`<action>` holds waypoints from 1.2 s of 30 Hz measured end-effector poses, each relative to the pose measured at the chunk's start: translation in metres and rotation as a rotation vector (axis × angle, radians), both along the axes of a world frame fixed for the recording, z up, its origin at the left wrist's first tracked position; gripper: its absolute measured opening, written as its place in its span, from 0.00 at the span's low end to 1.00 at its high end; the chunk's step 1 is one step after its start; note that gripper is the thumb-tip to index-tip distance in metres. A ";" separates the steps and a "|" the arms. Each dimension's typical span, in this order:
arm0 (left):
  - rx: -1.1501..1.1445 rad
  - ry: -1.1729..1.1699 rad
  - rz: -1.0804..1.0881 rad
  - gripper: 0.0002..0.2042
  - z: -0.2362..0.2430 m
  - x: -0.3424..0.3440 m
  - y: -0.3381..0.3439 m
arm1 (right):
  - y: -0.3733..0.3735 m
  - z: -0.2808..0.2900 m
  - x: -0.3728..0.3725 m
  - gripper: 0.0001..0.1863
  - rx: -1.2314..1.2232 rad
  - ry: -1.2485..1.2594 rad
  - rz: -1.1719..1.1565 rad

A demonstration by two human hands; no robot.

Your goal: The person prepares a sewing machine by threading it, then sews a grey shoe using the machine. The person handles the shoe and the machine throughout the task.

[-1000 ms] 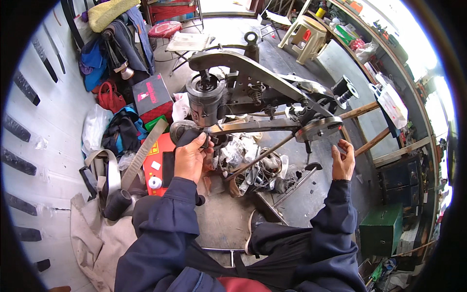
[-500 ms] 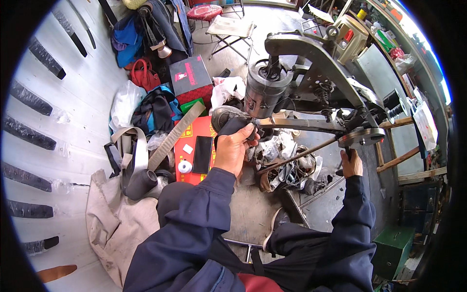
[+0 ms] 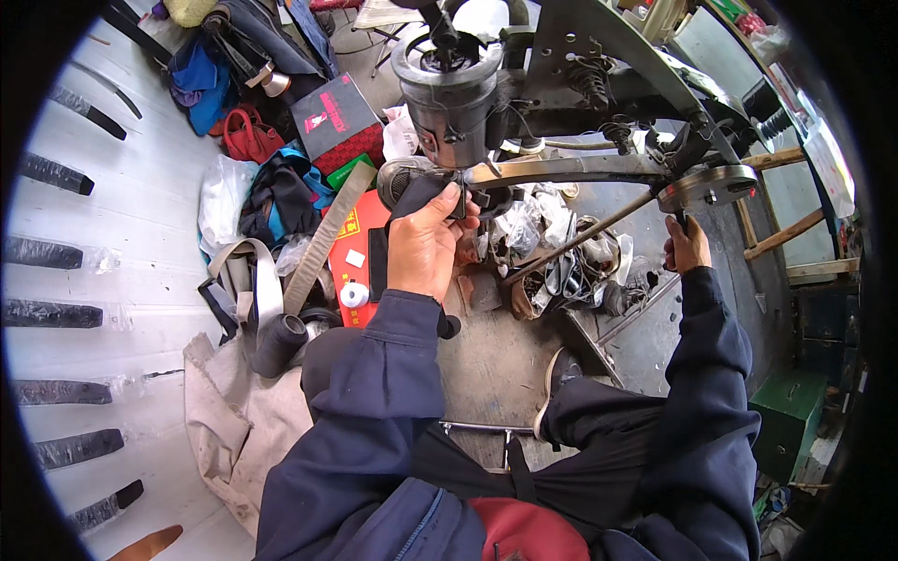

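A dark metal sewing machine (image 3: 449, 103) with a cylindrical housing spans the upper middle, crossed by a long narrow arm (image 3: 571, 168). My left hand (image 3: 430, 238) pinches a dark shoe-like piece (image 3: 405, 187), black with a grey part, at that arm's left end; its exact shape is partly hidden. My right hand (image 3: 687, 243) is closed on a black crank handle hanging under the round wheel (image 3: 708, 187) at the right. A rusty rod (image 3: 580, 234) runs diagonally below the arm.
Left: white panel (image 3: 140, 215) with black strips, bags (image 3: 251, 136), straps and cloth (image 3: 215, 411). Behind my left hand: red board (image 3: 351, 304) with phone and white spool. Below the machine: heap of scraps (image 3: 552, 210). Right: wooden bars (image 3: 786, 229) and green box (image 3: 786, 421).
My right hand, with fingers apart a second ago, has closed on the handle under the wheel. The view has shifted, while my left hand still holds the dark piece.
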State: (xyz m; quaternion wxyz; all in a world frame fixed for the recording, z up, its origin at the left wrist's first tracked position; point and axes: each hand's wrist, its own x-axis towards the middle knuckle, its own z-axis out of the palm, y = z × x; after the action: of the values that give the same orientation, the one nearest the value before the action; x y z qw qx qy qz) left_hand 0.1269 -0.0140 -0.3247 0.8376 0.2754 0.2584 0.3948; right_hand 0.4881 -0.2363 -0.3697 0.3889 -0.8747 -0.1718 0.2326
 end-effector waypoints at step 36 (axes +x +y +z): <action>-0.012 0.042 0.042 0.07 0.003 0.001 0.000 | -0.002 0.101 0.021 0.18 0.300 -0.492 0.001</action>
State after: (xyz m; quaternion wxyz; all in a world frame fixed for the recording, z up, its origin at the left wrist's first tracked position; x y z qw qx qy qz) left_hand 0.1275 -0.0143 -0.3220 0.8252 0.2731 0.2839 0.4048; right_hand 0.5094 -0.2385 -0.2684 0.4603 -0.8375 -0.2940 -0.0144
